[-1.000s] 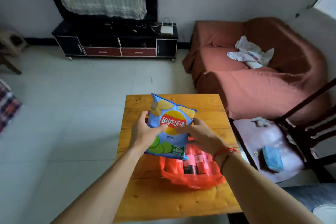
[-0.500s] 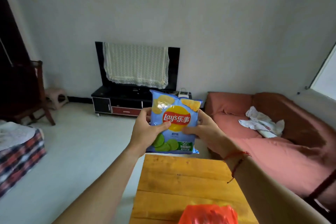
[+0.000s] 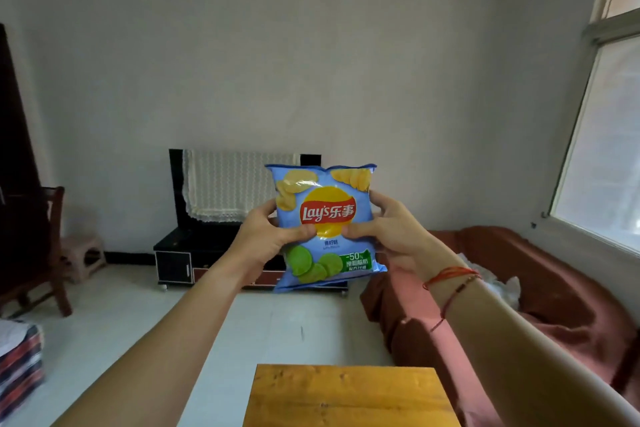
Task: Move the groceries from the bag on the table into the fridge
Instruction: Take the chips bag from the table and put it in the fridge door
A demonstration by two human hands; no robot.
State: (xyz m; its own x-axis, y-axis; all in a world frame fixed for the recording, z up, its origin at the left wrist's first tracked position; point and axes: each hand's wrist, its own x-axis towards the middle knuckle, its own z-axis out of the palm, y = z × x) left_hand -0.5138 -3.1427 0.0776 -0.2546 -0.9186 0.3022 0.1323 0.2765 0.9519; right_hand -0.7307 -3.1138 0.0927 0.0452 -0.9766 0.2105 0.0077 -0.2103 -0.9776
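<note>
Blue chip bag [image 3: 323, 218] was held up in the air beyond the table [image 3: 346, 395], left hand [image 3: 266, 236] and right hand [image 3: 391, 236] each pinching a side, thumbs on front. Couldn't see the fridge; I'd grip lightly so chips don't crush.

The blue chip bag [image 3: 325, 229] reads "Lay's 乐事" on its red-and-yellow logo, with "-50%" on a green panel.

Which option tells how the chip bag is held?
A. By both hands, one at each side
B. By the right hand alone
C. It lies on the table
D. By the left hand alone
A: the left hand and the right hand each pinch one side of the chip bag, which is up above the table.
</note>
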